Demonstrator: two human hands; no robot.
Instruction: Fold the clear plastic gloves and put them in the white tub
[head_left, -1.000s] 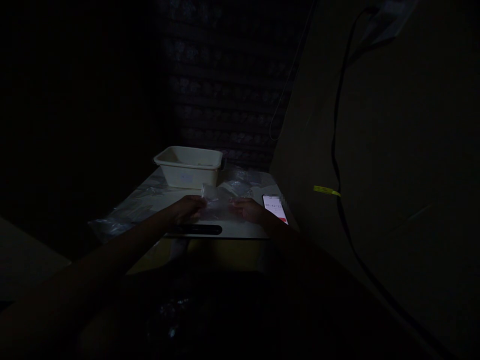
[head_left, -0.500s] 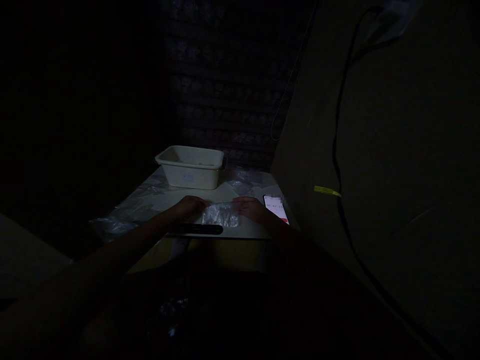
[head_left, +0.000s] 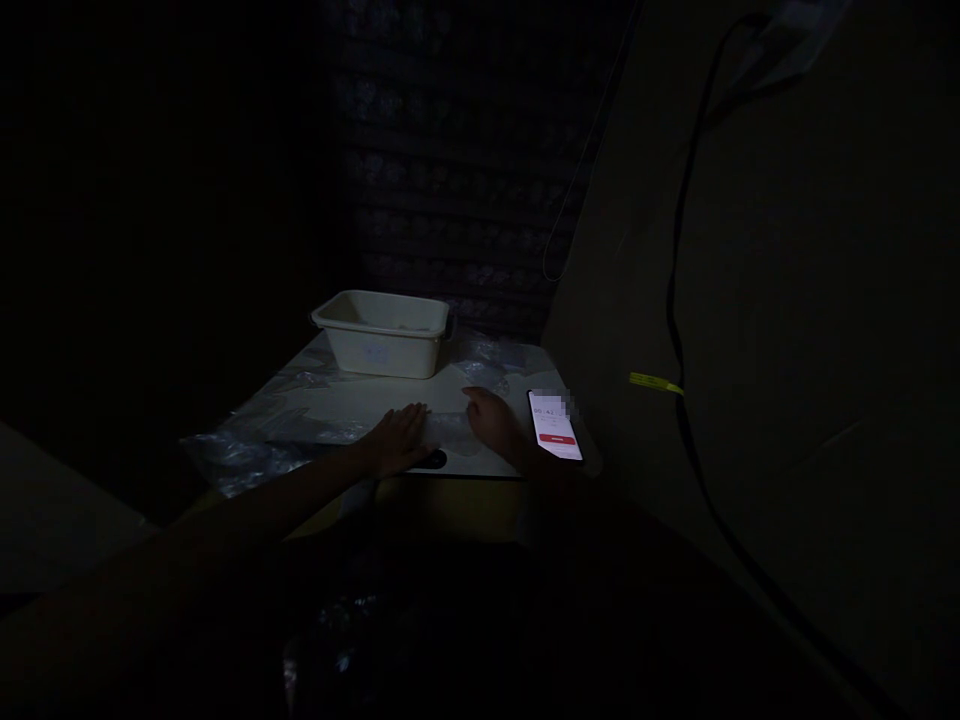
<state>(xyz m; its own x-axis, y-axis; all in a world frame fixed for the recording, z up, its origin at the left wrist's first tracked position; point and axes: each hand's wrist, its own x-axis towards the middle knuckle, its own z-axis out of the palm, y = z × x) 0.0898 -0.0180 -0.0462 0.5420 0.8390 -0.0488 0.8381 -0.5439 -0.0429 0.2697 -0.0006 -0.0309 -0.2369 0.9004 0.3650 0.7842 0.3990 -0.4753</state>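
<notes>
Clear plastic film, seemingly a small flat bag (head_left: 448,432), is laid on the white worktop (head_left: 360,398) near its front edge, between the two hands. Its left end is met by the left hand (head_left: 395,440), which is held palm down with the fingers straightened and a little spread; nothing is seen to be clamped in that grip. By the right hand (head_left: 491,418) the bag's right end is partly hidden; the index finger is pointed leftward above it, and whether the right grip is closed on the film cannot be told in this dim light. A dark handle slot (head_left: 433,459) is partly covered by the left hand. At the back, a cream rectangular tub (head_left: 384,352) is placed, its contents too dark to be made out. Crumpled plastic (head_left: 240,460) is spread at the left front corner, and more film (head_left: 480,375) is strewn right of the tub. Beside the right hand, a lit phone (head_left: 553,420) with a red button is laid face up.
</notes>
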